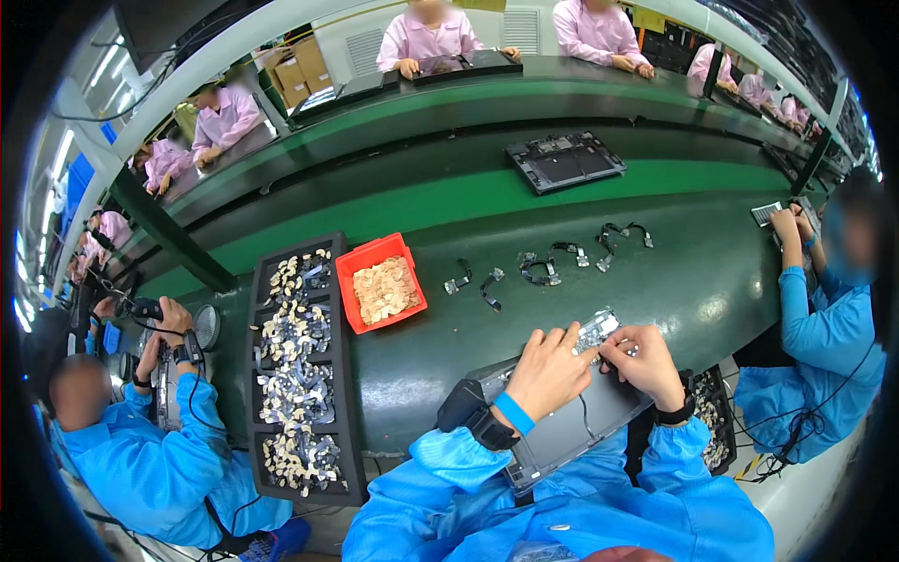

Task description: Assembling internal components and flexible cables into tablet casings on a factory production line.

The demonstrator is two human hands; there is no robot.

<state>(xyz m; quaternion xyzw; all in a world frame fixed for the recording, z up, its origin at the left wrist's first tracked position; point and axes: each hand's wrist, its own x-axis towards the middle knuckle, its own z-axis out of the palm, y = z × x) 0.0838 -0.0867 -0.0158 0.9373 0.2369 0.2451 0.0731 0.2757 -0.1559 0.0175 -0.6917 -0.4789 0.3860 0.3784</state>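
Note:
A grey, flat opened device housing (609,423) lies tilted at the table's near edge, before my body. A silvery circuit section (599,328) shows at its far end. My left hand (551,373) rests over that end, fingers stretched out and touching the parts there. Beside it, my right hand (644,361) is closed in a pinch at the circuit section; whatever lies between its fingertips is too small to make out. A thin dark cable (587,412) runs along the housing. Beyond my hands, several dark flex cables (540,270) with small connectors lie loose on the green table (421,347).
Left of me stand a red bin (419,298) of small tan pieces and a long black compartment tray (353,412) heaped with small parts. Another opened device (565,162) lies on the far green strip. Co-workers in blue sit on both sides (154,468); others in pink work opposite.

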